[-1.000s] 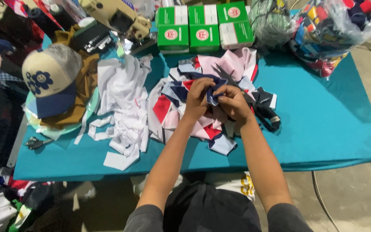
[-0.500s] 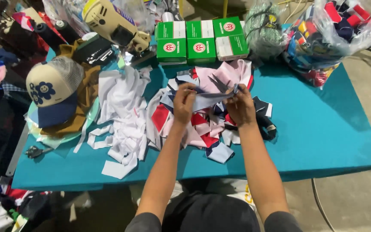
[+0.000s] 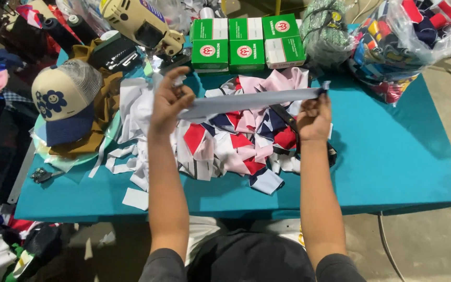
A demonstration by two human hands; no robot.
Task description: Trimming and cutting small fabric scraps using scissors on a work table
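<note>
— Teal table [image 3: 403,156], scraps heaped at centre, green boxes [image 3: 246,44] at 12 o'clock, cap [image 3: 61,99] at 9?

— Yes. Grey fabric strip [image 3: 251,102] stretched taut above the scrap pile [image 3: 236,141] — left hand [image 3: 168,102] pinching one end, right hand [image 3: 314,117] pinching the other

— Step?

— Looks like straightening the strip — next probably needs even tension, both pinches kept
</note>
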